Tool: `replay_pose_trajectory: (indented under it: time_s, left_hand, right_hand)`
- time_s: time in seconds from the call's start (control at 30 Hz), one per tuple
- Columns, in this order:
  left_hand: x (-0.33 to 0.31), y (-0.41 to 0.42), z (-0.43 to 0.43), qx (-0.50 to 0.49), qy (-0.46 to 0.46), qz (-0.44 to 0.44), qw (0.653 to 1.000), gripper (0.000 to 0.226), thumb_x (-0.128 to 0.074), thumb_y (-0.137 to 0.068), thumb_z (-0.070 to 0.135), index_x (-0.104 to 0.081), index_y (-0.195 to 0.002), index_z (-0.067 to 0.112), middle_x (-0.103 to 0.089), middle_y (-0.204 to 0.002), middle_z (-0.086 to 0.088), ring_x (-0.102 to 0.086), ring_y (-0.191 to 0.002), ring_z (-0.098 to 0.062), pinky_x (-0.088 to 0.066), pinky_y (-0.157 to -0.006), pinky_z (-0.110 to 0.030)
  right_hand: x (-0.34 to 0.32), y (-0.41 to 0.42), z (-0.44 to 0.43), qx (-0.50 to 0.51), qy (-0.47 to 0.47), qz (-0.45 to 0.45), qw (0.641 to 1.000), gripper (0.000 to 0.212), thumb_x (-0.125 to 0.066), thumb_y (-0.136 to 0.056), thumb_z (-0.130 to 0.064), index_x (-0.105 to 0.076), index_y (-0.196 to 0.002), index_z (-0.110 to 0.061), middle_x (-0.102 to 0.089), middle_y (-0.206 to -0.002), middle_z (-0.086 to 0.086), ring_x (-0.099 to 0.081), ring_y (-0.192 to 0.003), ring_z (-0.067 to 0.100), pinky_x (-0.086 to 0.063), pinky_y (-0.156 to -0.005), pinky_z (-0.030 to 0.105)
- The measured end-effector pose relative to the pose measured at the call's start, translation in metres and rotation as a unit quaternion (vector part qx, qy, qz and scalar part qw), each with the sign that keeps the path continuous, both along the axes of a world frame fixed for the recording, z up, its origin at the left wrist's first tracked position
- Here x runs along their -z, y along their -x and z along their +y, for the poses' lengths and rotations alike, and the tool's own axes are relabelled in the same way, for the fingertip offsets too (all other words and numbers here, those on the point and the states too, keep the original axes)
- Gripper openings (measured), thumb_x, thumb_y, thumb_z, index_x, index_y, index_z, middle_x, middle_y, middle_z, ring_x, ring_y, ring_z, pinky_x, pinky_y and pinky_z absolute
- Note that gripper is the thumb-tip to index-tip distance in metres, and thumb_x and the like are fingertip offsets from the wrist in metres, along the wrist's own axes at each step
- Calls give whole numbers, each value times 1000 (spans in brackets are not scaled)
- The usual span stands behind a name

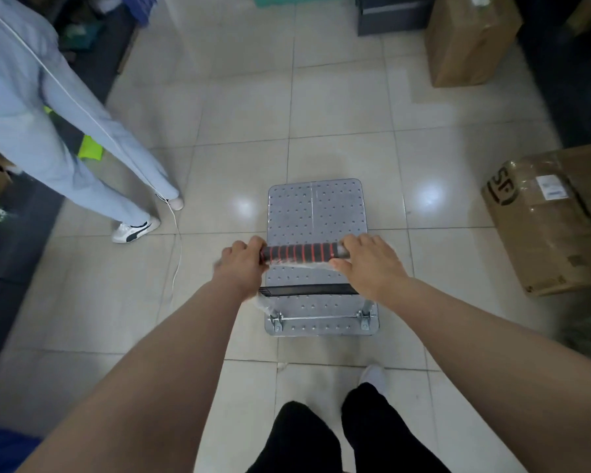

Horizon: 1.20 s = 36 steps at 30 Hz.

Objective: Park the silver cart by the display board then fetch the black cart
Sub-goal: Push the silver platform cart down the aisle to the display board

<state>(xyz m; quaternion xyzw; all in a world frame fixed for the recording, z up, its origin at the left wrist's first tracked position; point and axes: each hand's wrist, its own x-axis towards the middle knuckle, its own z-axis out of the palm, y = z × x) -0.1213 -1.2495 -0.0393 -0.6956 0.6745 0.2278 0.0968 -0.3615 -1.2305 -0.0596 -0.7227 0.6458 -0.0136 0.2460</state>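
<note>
The silver cart is a flat perforated metal platform on the tiled floor, straight ahead of me. Its handle bar has a black foam grip with red rings. My left hand is wrapped around the bar's left end. My right hand grips the right end. The platform carries nothing. No black cart and no display board are in view.
A person in light blue clothes and white shoes stands at the left, with a white cable trailing on the floor. Cardboard boxes lie at the right and the back right. Dark shelving runs along the left edge.
</note>
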Motion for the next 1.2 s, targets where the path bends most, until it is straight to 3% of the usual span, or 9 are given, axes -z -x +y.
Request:
replay_pose_trajectory:
  time_s: [0.37,0.73,1.2]
  left_hand:
    - [8,21,-165,-3,24,15,1000,27,-50,-95,27,-41,-121,27,-49,-117,-10,-46,-109,-32,-43,-91,-50]
    - [4,16,-382,33,33,2,999,29,-49,-94,16,-39,-121,21,-48,-120,-13,-44,-114,-34,-39,-92,-51]
    - [1,22,-608,68,14,-48,996,29,-46,-95,18,-41,-124,19,-50,-121,-14,-47,-112,-34,-39,-94,-44]
  right_hand:
    - [4,17,-168,32,7,18,999,36,-44,-91,-50,-46,-113,-22,-55,-108,3,-48,-100,21,-43,-94,39]
    - [-1,-2,-372,120,6,-5,993,37,-49,-91,-44,-48,-121,-22,-54,-116,5,-48,-111,24,-36,-101,40]
    - [7,14,-595,62,17,19,998,34,-46,-89,-49,-48,-113,-25,-57,-112,4,-50,-105,25,-34,-96,40]
